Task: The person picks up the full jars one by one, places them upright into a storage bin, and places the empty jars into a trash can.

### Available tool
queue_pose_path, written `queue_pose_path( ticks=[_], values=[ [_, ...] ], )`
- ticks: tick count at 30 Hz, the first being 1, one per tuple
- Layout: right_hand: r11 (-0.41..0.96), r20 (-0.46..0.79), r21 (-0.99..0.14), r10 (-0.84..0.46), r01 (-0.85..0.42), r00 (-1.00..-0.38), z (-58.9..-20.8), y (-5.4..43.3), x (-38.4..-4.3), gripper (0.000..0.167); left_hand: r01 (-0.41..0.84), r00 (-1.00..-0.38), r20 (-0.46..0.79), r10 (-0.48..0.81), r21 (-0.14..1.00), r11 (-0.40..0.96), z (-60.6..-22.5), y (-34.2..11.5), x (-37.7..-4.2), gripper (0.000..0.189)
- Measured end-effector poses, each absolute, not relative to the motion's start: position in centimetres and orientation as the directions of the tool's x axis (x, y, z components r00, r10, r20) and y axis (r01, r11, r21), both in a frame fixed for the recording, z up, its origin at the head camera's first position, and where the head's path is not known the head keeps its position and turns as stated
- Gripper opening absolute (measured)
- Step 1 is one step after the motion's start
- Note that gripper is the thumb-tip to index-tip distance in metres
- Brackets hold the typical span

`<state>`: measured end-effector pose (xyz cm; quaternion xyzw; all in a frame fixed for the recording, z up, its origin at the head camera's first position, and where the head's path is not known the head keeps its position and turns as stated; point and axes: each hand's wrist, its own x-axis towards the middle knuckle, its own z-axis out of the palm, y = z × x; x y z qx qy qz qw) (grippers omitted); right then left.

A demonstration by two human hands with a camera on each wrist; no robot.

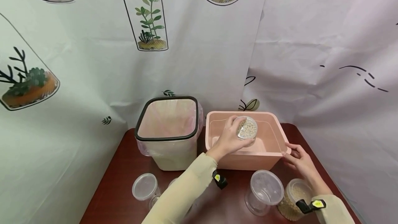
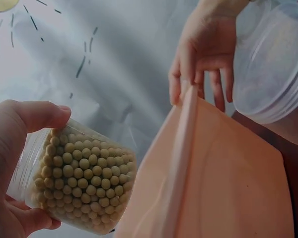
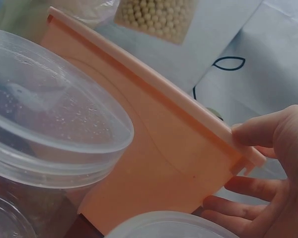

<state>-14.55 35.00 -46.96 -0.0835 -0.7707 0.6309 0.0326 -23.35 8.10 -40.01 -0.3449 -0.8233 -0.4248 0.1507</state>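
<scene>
My left hand (image 1: 231,137) grips a clear plastic jar of soybeans (image 1: 247,128) by its lid end, tilted above the pink bin (image 1: 245,161). In the left wrist view the pale round beans (image 2: 89,173) fill most of the jar, thumb on one side and fingers on the other. My right hand (image 1: 300,161) holds the bin's front right corner. From the right wrist, the thumb (image 3: 260,130) lies on the rim and the other fingers sit below it, against the outside. What lies on the bin's floor behind my left hand is hidden.
Left of the bin stands a white trash can (image 1: 174,155) with a black rim and a liner. Near the front are lidded clear jars: one at left (image 1: 145,186), one at right (image 1: 266,186), and one with grainy contents (image 1: 292,203) under my right wrist. A printed curtain hangs behind.
</scene>
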Motion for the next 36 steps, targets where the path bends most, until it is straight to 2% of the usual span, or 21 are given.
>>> queue_pose_path(
  ticks=[11, 20, 36],
  values=[
    [0.182, -0.032, -0.981, 0.174, 0.064, -0.984, -47.0, 35.3, -14.5, 0.058, 0.575, -0.802, 0.354, 0.481, 0.676, 0.461, -41.9, 9.6, -24.4, 0.073],
    [0.186, -0.028, -0.981, 0.169, 0.06, -0.985, -47.3, 35.2, -14.6, 0.06, 0.535, -0.819, 0.259, 0.513, 0.669, 0.516, -42.7, 10.3, -24.9, 0.075],
    [0.196, -0.039, -0.978, 0.164, 0.072, -0.986, -47.3, 35.1, -14.5, 0.064, 0.457, -0.859, 0.131, 0.495, 0.632, 0.626, -44.8, 11.5, -26.0, 0.071]
  ],
)
